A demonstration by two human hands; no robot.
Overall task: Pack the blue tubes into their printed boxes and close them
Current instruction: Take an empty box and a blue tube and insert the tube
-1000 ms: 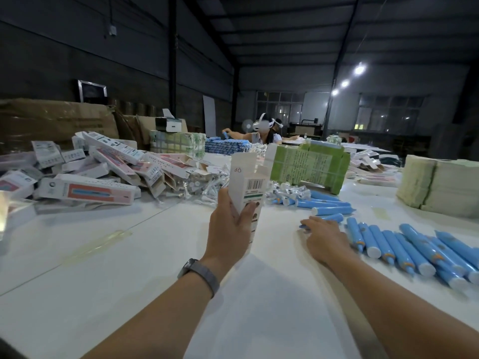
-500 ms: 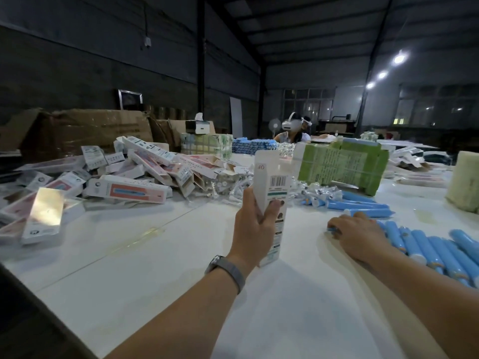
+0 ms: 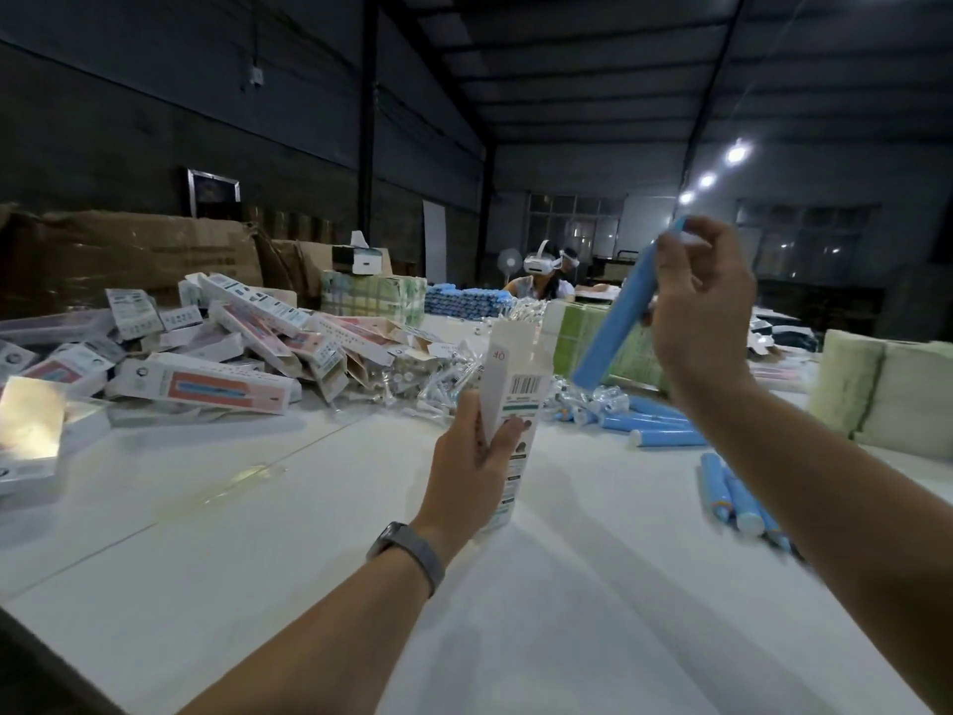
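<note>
White table (image 3: 515,611): one box (image 3: 515,399), one tube (image 3: 619,322)

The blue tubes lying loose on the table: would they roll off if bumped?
Probably they would roll: the blue tubes are round and lie loose on the smooth white table. They seem light, since the right hand lifts one tube with a few fingers.

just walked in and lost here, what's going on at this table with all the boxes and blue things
A person is packing tubes into cartons. Their left hand holds a printed box upright with its top end open. Their right hand holds a blue tube tilted in the air above and to the right of the box; it is not in yet. More loose tubes lie on the white table, and a pile of printed boxes sits on the left. Another person is at the far end.
</note>
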